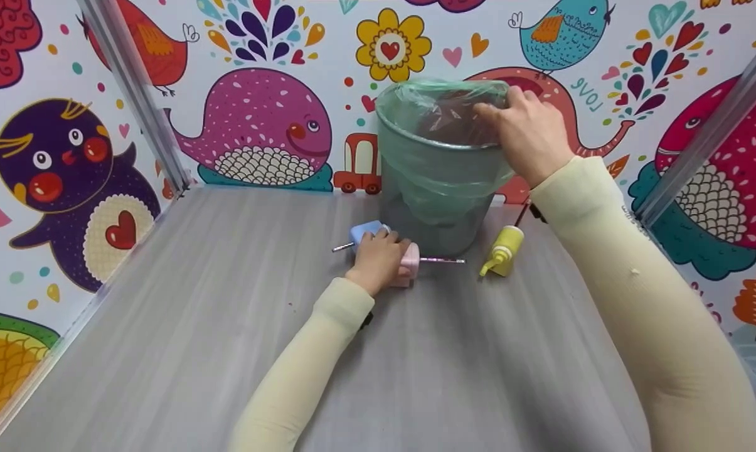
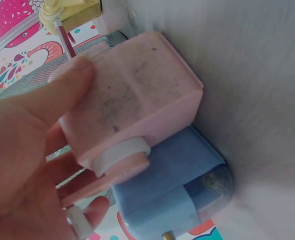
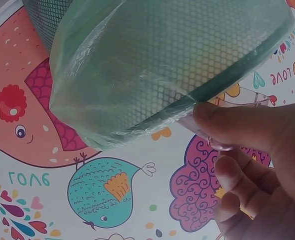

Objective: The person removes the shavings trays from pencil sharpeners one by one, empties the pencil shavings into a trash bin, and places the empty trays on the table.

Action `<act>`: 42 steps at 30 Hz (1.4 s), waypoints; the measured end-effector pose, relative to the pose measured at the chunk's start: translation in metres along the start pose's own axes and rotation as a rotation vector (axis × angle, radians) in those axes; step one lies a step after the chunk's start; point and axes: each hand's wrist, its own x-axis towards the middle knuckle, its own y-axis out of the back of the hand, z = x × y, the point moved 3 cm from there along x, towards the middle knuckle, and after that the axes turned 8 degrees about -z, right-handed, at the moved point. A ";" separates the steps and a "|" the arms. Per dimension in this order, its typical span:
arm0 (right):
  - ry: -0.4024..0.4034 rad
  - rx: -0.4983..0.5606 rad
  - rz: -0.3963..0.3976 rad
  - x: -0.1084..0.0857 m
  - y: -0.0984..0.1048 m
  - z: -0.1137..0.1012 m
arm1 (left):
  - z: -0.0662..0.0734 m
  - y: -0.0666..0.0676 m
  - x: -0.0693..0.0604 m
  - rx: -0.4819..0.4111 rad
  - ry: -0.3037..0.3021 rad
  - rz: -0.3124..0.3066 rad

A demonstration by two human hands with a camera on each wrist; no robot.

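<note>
Leftmost, just beyond the left hand (image 1: 379, 258), a blue crank sharpener (image 1: 366, 231) lies on the table with a pencil end (image 1: 342, 248) poking out, away from the grip. The left hand is curled round a pink crank sharpener (image 2: 137, 85), thumb on one face and fingers behind, its crank beside those fingers; another pencil (image 1: 441, 260) sticks out right of the grip. Beyond it stands the mesh bin (image 1: 450, 237) with its green liner (image 1: 428, 198). A yellow crank sharpener (image 1: 504, 248) lies below the right hand (image 1: 531, 135), near the bin's base. At the bin's rim, that hand pinches a clear plastic piece (image 3: 191, 124) between thumb and fingers.

The step in hand seems to be emptying this piece, probably the pink sharpener's shavings drawer, though its contents cannot be made out. The next move likely calls for keeping the left grip firm, bringing the piece clear of the liner and lining it up with the sharpener.
</note>
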 end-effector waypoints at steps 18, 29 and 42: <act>0.027 -0.110 -0.006 0.001 0.005 -0.002 | -0.001 -0.002 0.002 -0.039 0.011 -0.033; 0.049 -0.158 -0.036 0.002 0.003 -0.002 | -0.001 0.000 0.002 -0.031 0.007 -0.035; 0.019 -0.181 -0.039 0.000 0.000 -0.003 | -0.002 -0.002 0.001 -0.053 0.009 -0.059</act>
